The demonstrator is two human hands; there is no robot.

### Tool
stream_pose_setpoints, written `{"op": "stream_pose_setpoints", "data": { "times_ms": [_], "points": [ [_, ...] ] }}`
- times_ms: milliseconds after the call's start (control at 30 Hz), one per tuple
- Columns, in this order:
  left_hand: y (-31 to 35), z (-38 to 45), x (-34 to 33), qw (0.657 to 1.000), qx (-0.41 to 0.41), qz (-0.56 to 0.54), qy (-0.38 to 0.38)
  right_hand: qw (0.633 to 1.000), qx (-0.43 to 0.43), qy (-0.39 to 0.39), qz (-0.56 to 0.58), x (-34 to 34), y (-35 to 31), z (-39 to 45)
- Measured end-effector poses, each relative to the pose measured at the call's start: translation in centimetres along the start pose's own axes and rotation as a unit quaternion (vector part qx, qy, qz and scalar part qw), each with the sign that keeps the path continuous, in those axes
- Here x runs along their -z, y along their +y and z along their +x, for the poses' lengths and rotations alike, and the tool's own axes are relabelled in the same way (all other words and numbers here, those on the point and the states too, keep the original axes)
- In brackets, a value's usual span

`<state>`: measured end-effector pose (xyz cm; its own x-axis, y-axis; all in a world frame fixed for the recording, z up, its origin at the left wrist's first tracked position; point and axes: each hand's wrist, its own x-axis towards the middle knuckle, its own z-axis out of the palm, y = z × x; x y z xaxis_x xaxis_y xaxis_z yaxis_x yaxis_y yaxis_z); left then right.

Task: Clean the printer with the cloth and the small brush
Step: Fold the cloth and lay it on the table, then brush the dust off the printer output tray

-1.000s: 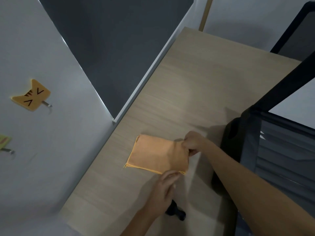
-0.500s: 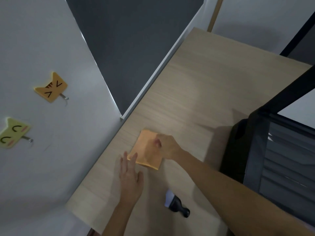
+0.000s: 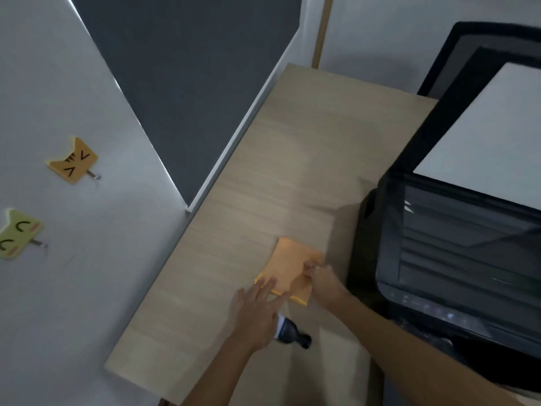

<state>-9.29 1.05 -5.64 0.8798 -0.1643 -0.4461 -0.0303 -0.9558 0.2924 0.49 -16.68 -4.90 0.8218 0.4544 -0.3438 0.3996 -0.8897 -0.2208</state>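
An orange cloth [image 3: 288,263], folded into a narrow rectangle, lies on the wooden table [image 3: 292,159] just left of the black printer [image 3: 456,238]. My right hand [image 3: 322,281] pinches the cloth's right edge, lifting a fold. My left hand [image 3: 259,310] lies flat with fingers spread, its fingertips pressing the cloth's near left corner. A small black brush [image 3: 289,332] with pale bristles lies on the table just behind my left hand, partly hidden by it. The printer's lid is raised, showing a white panel [image 3: 491,142].
A white wall [image 3: 73,98] runs along the table's left side, with a dark panel behind. Two cat-shaped hooks hang on the wall, one orange [image 3: 73,163] and one green [image 3: 17,234]. The table's near edge sits close below my arms.
The cloth went from a wide rectangle to a narrower fold. My left hand moved onto the cloth's near corner; my right hand shifted to its right edge. The camera swung toward the printer.
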Motion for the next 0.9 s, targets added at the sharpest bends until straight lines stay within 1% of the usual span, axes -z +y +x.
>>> {"op": "stream_pose_setpoints", "data": {
  "times_ms": [67, 100, 167, 233, 267, 333, 400, 467, 500, 533, 567, 600, 633, 700, 767, 800, 833, 867, 900],
  "points": [
    [0.9, 0.0, 0.3, 1.0, -0.019, 0.014, -0.005, 0.998, -0.045, -0.022, 0.027, 0.8, -0.6, -1.2],
    [1.2, -0.1, 0.6, 0.999, -0.027, 0.016, -0.003, 0.998, -0.059, -0.02, 0.028, 0.9, -0.5, -2.0],
    [1.4, 0.1, 1.4, 1.0, -0.029, 0.007, -0.006, 0.992, -0.097, 0.014, 0.073, 1.1, -1.1, -4.0],
    [1.4, 0.3, 2.2, 0.999, -0.024, -0.006, -0.027, 0.983, -0.111, 0.074, 0.124, 0.4, -2.4, -6.7],
    [1.4, 0.4, 2.5, 0.999, -0.022, -0.012, -0.038, 0.982, -0.106, 0.084, 0.135, -0.6, -3.1, -8.1],
    [1.5, 0.4, 2.9, 0.998, -0.02, -0.026, -0.048, 0.985, -0.089, 0.046, 0.139, -2.6, -4.6, -10.3],
    [1.5, 0.1, 3.1, 0.998, -0.018, -0.027, -0.048, 0.985, -0.103, -0.017, 0.138, -4.3, -5.6, -11.2],
    [1.2, 0.2, 3.2, 0.999, -0.019, -0.003, -0.048, 0.986, -0.121, -0.043, 0.109, -5.0, -6.3, -11.1],
    [0.9, 0.2, 3.2, 0.999, -0.016, -0.008, -0.046, 0.987, -0.119, -0.051, 0.099, -5.1, -6.5, -11.0],
    [0.5, 0.2, 3.4, 0.998, -0.013, -0.035, -0.044, 0.987, -0.114, -0.054, 0.098, -5.1, -6.7, -10.9],
    [0.5, 0.2, 3.3, 0.995, -0.017, -0.089, -0.039, 0.986, -0.111, -0.055, 0.11, -4.9, -6.6, -11.2],
    [0.5, 0.2, 3.1, 0.986, -0.025, -0.166, -0.022, 0.982, -0.109, -0.054, 0.142, -4.6, -6.3, -11.7],
    [0.5, 0.0, 2.9, 0.969, -0.03, -0.247, 0.007, 0.974, -0.109, -0.054, 0.19, -4.1, -6.1, -12.4],
    [0.9, -1.1, 2.6, 0.928, 0.008, -0.361, 0.091, 0.95, -0.112, -0.033, 0.289, -2.7, -5.2, -14.7],
    [2.0, -2.7, 1.6, 0.894, 0.065, -0.408, 0.175, 0.928, -0.128, 0.021, 0.348, -1.4, -3.6, -18.1],
    [3.3, -3.6, 0.7, 0.882, 0.079, -0.425, 0.19, 0.918, -0.143, 0.052, 0.367, -0.8, -2.4, -20.1],
    [5.0, -4.7, -0.6, 0.875, 0.084, -0.442, 0.178, 0.908, -0.159, 0.08, 0.379, -0.2, -0.8, -22.5],
    [7.0, -5.9, -1.8, 0.872, 0.087, -0.462, 0.137, 0.9, -0.178, 0.106, 0.383, 0.4, 0.9, -24.6],
    [9.2, -7.1, -3.2, 0.869, 0.091, -0.481, 0.073, 0.89, -0.208, 0.133, 0.383, 0.9, 2.6, -26.7]
  ]
}}
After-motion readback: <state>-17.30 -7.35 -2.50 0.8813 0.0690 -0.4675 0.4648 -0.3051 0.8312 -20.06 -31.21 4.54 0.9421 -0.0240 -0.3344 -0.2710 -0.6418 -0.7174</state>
